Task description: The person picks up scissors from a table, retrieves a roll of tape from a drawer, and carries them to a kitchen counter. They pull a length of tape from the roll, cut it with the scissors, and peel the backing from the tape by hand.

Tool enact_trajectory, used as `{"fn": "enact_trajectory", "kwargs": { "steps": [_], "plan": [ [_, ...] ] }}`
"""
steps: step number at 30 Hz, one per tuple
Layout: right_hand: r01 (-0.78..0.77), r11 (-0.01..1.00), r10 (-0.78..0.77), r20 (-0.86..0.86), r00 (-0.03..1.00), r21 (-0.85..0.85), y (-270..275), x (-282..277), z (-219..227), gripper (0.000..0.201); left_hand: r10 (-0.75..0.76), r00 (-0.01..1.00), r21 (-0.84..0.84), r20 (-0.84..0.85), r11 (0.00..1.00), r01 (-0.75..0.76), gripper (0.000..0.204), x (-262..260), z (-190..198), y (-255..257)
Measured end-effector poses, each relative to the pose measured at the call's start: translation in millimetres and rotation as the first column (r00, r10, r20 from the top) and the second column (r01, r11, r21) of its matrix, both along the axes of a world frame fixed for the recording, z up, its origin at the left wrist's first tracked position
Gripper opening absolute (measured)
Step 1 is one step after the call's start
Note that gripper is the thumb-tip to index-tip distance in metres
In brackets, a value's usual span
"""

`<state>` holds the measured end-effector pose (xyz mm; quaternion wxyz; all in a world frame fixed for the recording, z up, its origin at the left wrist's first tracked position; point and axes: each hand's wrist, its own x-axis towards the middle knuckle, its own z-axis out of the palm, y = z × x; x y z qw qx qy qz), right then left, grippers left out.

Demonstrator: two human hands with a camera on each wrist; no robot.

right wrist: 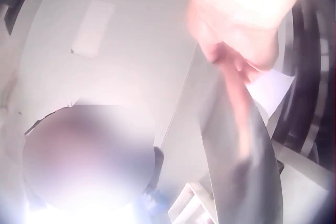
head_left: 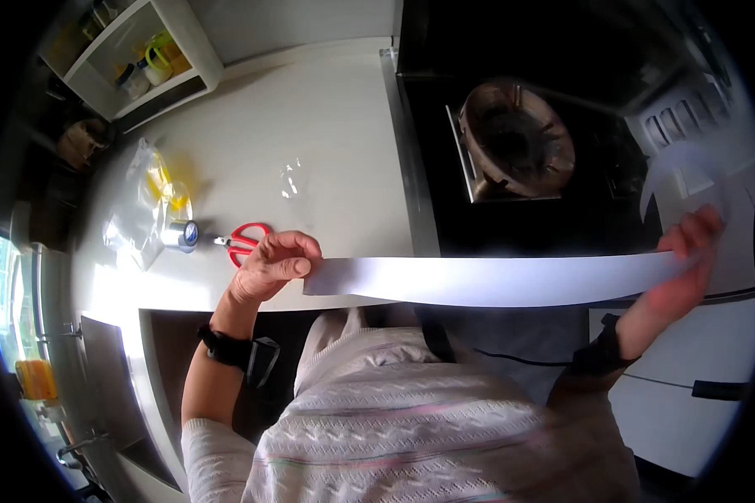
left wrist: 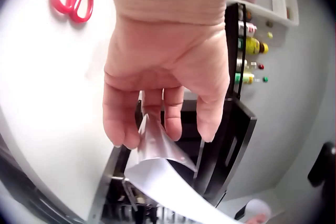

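A long white strip [head_left: 478, 281] stretches between both hands above the counter's front edge. Its left end is held by the left hand [head_left: 272, 267], thumb on top; the left wrist view shows that hand [left wrist: 165, 77] with fingers around the curled end of the strip [left wrist: 173, 182]. At the right, the right hand [head_left: 683, 272], blurred, grips the strip, and a curled part [head_left: 687, 168] rises beyond it. In the right wrist view the right hand [right wrist: 241, 29] pinches the strip [right wrist: 241, 150]. Red-handled scissors [head_left: 245, 241] lie beside the left hand.
On the counter [head_left: 344, 151] are a tape roll [head_left: 181, 235], a clear plastic bag [head_left: 134, 222] with something yellow, and a small shiny clear item [head_left: 291, 178]. A stove burner [head_left: 518, 138] sits at the back right, a shelf [head_left: 147, 59] with jars at the back left.
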<state>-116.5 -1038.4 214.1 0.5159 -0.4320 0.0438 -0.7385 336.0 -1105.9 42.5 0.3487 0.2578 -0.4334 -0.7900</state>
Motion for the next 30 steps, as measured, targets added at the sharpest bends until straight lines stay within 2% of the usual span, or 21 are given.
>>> {"fn": "enact_trajectory", "kwargs": {
  "steps": [2,4,6,7,8,10,12,14,15,16,18,19,20,22,24,26,27,28,29,30],
  "plan": [
    [-0.04,0.997,0.037,0.04,0.999,0.067,4,-33,-7,0.02,0.01,0.987,-0.033,-0.158,0.999,-0.015,0.03,4,1,-3],
    [-0.064,0.99,0.054,0.079,0.995,0.125,12,-57,-15,0.021,0.09,0.979,-0.01,-0.181,0.996,-0.093,0.033,1,9,1],
    [-0.002,0.975,-0.042,0.188,0.981,0.224,24,-72,-24,0.028,0.032,0.942,-0.061,-0.334,0.997,-0.056,0.035,4,0,-2],
    [-0.002,0.972,-0.044,0.191,0.981,0.236,31,-81,-29,0.032,-0.014,0.926,-0.139,-0.378,0.989,-0.042,0.035,4,-6,-6],
    [0.005,0.97,-0.054,0.193,0.98,0.243,40,-88,-33,0.032,-0.019,0.927,-0.133,-0.375,0.991,-0.033,0.035,4,-9,-7],
    [-0.041,0.959,-0.035,0.263,0.964,0.279,58,-89,-35,0.034,-0.042,0.854,-0.132,-0.518,0.991,-0.031,0.031,-3,-10,-8],
    [-0.013,0.96,-0.053,0.224,0.973,0.281,80,-85,-34,0.034,-0.062,0.82,-0.11,-0.569,0.994,-0.001,0.027,-10,-13,-9],
    [-0.126,0.94,0.042,0.259,0.965,0.317,103,-83,-32,0.033,-0.133,0.738,-0.154,-0.661,0.987,0.04,0.025,-17,-14,-11],
    [0.026,0.924,-0.155,0.31,0.938,0.381,114,-71,-29,0.032,-0.144,0.728,-0.136,-0.671,0.988,0.07,0.029,-16,-18,-11],
    [0.047,0.917,-0.176,0.294,0.939,0.397,122,-67,-28,0.032,-0.144,0.716,-0.119,-0.683,0.989,0.085,0.029,-15,-21,-9],
    [0.046,0.92,-0.134,0.2,0.971,0.389,130,-62,-30,0.03,-0.059,0.735,-0.036,-0.675,0.998,0.047,0.034,-9,-28,-4],
    [0.095,0.901,-0.186,0.181,0.966,0.423,133,-57,-31,0.028,-0.052,0.795,-0.076,-0.605,0.997,0.007,0.038,-3,-35,-3],
    [0.101,0.891,-0.195,0.174,0.965,0.443,136,-50,-33,0.028,-0.08,0.831,-0.081,-0.55,0.996,0.042,0.038,3,-37,1],
    [0.037,0.874,-0.136,0.17,0.976,0.484,138,-35,-41,0.026,-0.082,0.865,-0.09,-0.496,0.995,0.043,0.046,16,-47,12],
    [0.046,0.846,-0.161,0.173,0.972,0.531,141,-23,-53,0.026,-0.009,0.856,0.072,-0.517,0.996,0.054,0.055,28,-56,26],
    [0.115,0.825,-0.234,0.148,0.961,0.553,146,-11,-68,0.026,0.0,0.833,0.118,-0.553,0.99,0.078,0.062,42,-71,37],
    [-0.045,0.827,-0.085,0.204,0.975,0.561,145,5,-71,0.026,0.029,0.857,0.155,-0.515,0.986,0.059,0.061,47,-73,43],
    [-0.042,0.817,-0.096,0.207,0.974,0.575,150,8,-77,0.026,0.051,0.879,0.185,-0.475,0.982,0.043,0.061,51,-71,49],
    [0.031,0.804,-0.183,0.198,0.963,0.594,155,9,-85,0.026,0.073,0.863,0.22,-0.5,0.975,0.045,0.048,51,-64,54],
    [0.102,0.79,-0.264,0.185,0.947,0.605,159,10,-91,0.026,0.068,0.863,0.218,-0.501,0.975,0.05,0.048,52,-59,59]
  ]
}}
